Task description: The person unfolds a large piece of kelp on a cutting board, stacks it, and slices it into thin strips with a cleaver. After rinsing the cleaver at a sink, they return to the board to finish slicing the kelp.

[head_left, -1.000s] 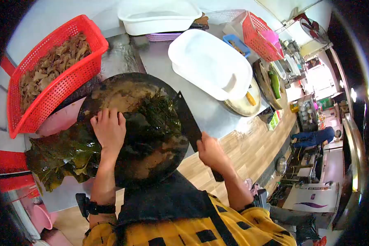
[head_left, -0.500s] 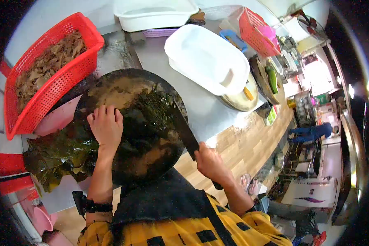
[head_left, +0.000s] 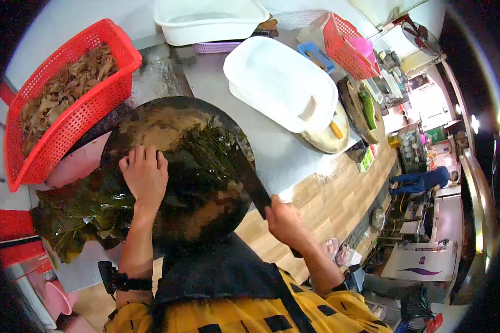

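Observation:
Dark green, wet kelp (head_left: 89, 208) is heaped over a round chopping block (head_left: 155, 133) and hangs past its left edge. My left hand (head_left: 144, 176) presses down on the kelp with its fingers bent, holding it against the block. Finely cut shreds (head_left: 208, 144) lie on the block's right part. In my right hand (head_left: 283, 222) is the handle of a cleaver (head_left: 254, 184). Its dark blade lies along the block's right edge, beside the shreds; the exact contact of the cutting edge is hard to make out.
A red basket (head_left: 83, 122) of brownish food pieces stands left of the block. Behind are a white tub (head_left: 280, 77), another white basin (head_left: 211, 22) and a red crate (head_left: 347, 50). A green vegetable (head_left: 368, 110) lies on a board. Another person (head_left: 425, 178) stands far right.
The cleaver's handle and my right hand have shifted very slightly. My left hand stays at the same place on the kelp. The camera view has moved a little.

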{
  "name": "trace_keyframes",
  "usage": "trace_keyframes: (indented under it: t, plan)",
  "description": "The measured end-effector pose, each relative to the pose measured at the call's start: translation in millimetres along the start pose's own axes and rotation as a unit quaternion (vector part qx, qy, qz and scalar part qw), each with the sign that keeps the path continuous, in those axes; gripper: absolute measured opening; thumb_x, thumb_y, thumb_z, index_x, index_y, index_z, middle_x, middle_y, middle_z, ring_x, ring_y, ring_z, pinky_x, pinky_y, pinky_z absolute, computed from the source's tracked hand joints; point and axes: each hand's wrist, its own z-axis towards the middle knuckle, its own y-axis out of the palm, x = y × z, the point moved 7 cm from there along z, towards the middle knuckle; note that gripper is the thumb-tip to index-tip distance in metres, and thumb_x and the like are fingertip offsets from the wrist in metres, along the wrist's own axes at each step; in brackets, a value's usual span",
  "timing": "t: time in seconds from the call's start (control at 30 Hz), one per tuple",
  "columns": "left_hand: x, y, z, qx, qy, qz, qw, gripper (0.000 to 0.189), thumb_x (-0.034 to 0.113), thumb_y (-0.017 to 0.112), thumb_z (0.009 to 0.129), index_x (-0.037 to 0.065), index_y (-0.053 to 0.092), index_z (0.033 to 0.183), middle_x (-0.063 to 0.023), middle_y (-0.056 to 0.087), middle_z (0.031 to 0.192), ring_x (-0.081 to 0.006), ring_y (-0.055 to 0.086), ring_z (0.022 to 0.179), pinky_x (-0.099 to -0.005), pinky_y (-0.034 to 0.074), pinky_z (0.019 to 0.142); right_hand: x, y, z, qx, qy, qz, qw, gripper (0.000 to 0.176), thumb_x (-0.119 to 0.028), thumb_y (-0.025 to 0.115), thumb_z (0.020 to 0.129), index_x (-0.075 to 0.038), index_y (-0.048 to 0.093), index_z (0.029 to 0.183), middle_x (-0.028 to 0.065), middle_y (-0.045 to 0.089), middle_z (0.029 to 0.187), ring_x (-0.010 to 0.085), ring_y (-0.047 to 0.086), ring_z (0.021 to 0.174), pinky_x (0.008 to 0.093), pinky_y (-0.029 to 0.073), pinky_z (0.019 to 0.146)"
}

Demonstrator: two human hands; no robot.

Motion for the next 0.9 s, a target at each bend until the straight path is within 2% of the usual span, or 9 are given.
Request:
trace_keyframes:
  t: [0.07, 0.2, 0.3, 0.37, 0.53, 0.63, 0.7, 0.83, 0.9]
  plan:
    - [-1, 1, -5, -0.008, 0.002, -0.005, 1.000, 0.011, 0.020, 0.061, 0.081, 0.010, 0.058, 0.082, -0.0064, 0.056, 0.083, -0.0241, 0.054, 0.084, -0.0395, 0.037, 0.078, -4, -17, -9, 0.010, 0.052, 0.043, 0.998, 0.016, -0.014, 0.051, 0.089, 0.000, 0.046, 0.093, 0.0279, 0.057, 0.066, 0.0492, 0.056, 0.068, 0.0561, 0.043, 0.062]
    - [3, 1, -1, -0.015, 0.000, -0.008, 1.000, 0.011, 0.021, 0.061, 0.081, 0.010, 0.059, 0.084, -0.0068, 0.057, 0.085, -0.0244, 0.054, 0.085, -0.0395, 0.037, 0.079, -7, 10, -7, 0.004, -0.011, 0.008, 1.000, 0.018, -0.018, 0.051, 0.089, -0.001, 0.045, 0.094, 0.0277, 0.059, 0.069, 0.0493, 0.057, 0.071, 0.0556, 0.044, 0.063]
    - [1, 0, -4, -0.029, -0.004, -0.002, 1.000, 0.013, 0.023, 0.061, 0.081, 0.010, 0.060, 0.086, -0.0070, 0.057, 0.087, -0.0251, 0.055, 0.086, -0.0407, 0.037, 0.079, -5, 3, 0, -0.025, 0.036, 0.006, 0.999, 0.020, -0.019, 0.051, 0.090, 0.000, 0.046, 0.095, 0.0275, 0.060, 0.072, 0.0489, 0.058, 0.073, 0.0560, 0.045, 0.065]
    - [-1, 1, -1, -0.026, 0.002, -0.004, 1.000, 0.015, 0.023, 0.061, 0.081, 0.010, 0.060, 0.087, -0.0071, 0.057, 0.087, -0.0256, 0.055, 0.087, -0.0417, 0.037, 0.079, 4, 7, 3, -0.014, 0.041, 0.011, 0.999, 0.022, -0.020, 0.051, 0.090, 0.001, 0.047, 0.094, 0.0278, 0.061, 0.075, 0.0485, 0.058, 0.076, 0.0560, 0.045, 0.068]
    - [-2, 18, 3, -0.136, 0.028, 0.024, 0.990, 0.022, 0.030, 0.061, 0.081, 0.010, 0.060, 0.091, -0.0087, 0.058, 0.091, -0.0282, 0.055, 0.094, -0.0468, 0.038, 0.078, 3, 0, -4, 0.042, 0.031, 0.054, 0.997, 0.022, -0.020, 0.053, 0.089, 0.001, 0.049, 0.092, 0.0272, 0.060, 0.072, 0.0480, 0.057, 0.076, 0.0540, 0.044, 0.068]
    - [5, 16, 4, -0.114, 0.035, 0.006, 0.993, 0.024, 0.032, 0.060, 0.081, 0.010, 0.060, 0.093, -0.0096, 0.058, 0.094, -0.0286, 0.053, 0.098, -0.0473, 0.038, 0.078, -20, -22, -11, 0.067, -0.003, 0.063, 0.996, 0.020, -0.019, 0.052, 0.090, 0.001, 0.048, 0.092, 0.0272, 0.057, 0.067, 0.0480, 0.056, 0.071, 0.0527, 0.043, 0.065]
    - [7, 19, -1, -0.123, 0.029, 0.008, 0.992, 0.026, 0.032, 0.060, 0.082, 0.010, 0.060, 0.095, -0.0103, 0.057, 0.095, -0.0277, 0.053, 0.098, -0.0455, 0.037, 0.080, -41, -35, -15, 0.082, 0.008, 0.070, 0.994, 0.018, -0.018, 0.049, 0.090, 0.000, 0.048, 0.094, 0.0283, 0.059, 0.068, 0.0487, 0.058, 0.067, 0.0567, 0.045, 0.061]
    - [5, 17, -8, -0.081, 0.046, 0.021, 0.995, 0.029, 0.033, 0.060, 0.082, 0.007, 0.059, 0.096, -0.0098, 0.057, 0.089, -0.0262, 0.053, 0.089, -0.0399, 0.035, 0.083, -74, -19, -6, 0.031, 0.028, 0.052, 0.998, 0.020, -0.020, 0.049, 0.092, -0.001, 0.046, 0.093, 0.0282, 0.057, 0.066, 0.0475, 0.057, 0.070, 0.0546, 0.043, 0.064]
    - [-1, 15, -7, -0.095, 0.042, 0.025, 0.994, 0.029, 0.033, 0.060, 0.081, 0.007, 0.059, 0.095, -0.0087, 0.056, 0.085, -0.0249, 0.054, 0.087, -0.0388, 0.036, 0.081, -85, -1, 6, 0.008, -0.023, 0.028, 0.999, 0.019, -0.021, 0.047, 0.092, -0.002, 0.045, 0.094, 0.0278, 0.057, 0.067, 0.0481, 0.057, 0.069, 0.0570, 0.043, 0.063]
